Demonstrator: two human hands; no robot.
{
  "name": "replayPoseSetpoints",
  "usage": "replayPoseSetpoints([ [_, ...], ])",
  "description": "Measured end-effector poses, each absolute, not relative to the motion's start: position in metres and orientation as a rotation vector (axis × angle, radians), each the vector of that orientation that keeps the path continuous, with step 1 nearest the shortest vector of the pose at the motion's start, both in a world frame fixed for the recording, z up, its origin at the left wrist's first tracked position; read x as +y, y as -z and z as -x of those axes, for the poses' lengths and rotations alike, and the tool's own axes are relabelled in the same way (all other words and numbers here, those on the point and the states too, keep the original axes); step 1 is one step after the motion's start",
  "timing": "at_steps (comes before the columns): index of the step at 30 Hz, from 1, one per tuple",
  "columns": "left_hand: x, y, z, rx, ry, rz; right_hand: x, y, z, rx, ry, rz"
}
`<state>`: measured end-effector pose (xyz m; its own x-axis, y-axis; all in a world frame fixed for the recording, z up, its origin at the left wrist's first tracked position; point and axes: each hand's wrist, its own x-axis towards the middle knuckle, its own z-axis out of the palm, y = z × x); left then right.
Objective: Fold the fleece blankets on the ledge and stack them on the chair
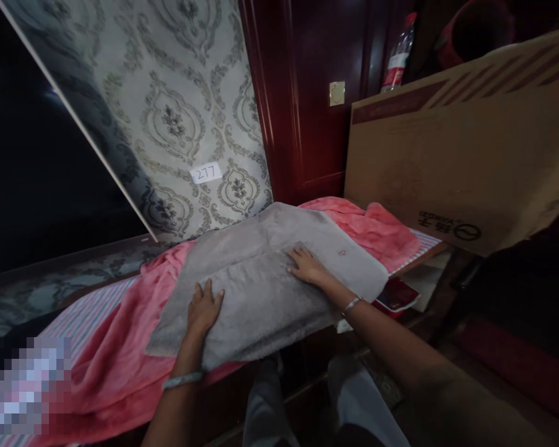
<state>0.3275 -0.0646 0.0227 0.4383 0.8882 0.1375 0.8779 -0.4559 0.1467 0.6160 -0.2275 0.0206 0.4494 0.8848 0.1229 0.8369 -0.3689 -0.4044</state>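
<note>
Towel (270, 279) lies on blanket (121, 360). Blanket on striped sheet (88, 310). Left hand (204, 308) flat on towel at 7 o'clock, right hand (307, 266) at 3. Cardboard box (456, 161) at 2 o'clock, bottle (399, 56) behind it.

Both hands, left hand (204, 308) and right hand (307, 266), lie flat (fingers spread).
</note>
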Motion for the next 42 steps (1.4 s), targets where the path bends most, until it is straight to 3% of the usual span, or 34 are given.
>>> replayPoseSetpoints([
  [7,-0.064,-0.022,-0.328,1.585,-0.363,-2.609,-0.295,0.000,-0.647,-0.890,-0.385,2.002],
  [14,-0.067,-0.024,-0.327,1.572,-0.362,-2.587,-0.322,-0.005,-0.645,-0.720,-0.573,1.791],
  [20,-0.067,-0.025,-0.327,1.562,-0.388,-2.580,-0.333,-0.007,-0.628,-0.397,-0.872,1.341],
  [30,-0.063,-0.023,-0.328,1.560,-0.408,-2.569,-0.298,0.025,-0.509,-0.132,-0.810,0.759],
  [42,-0.057,-0.050,-0.335,1.579,-0.393,-2.702,-0.259,0.021,-0.488,0.058,-0.792,0.678],
])
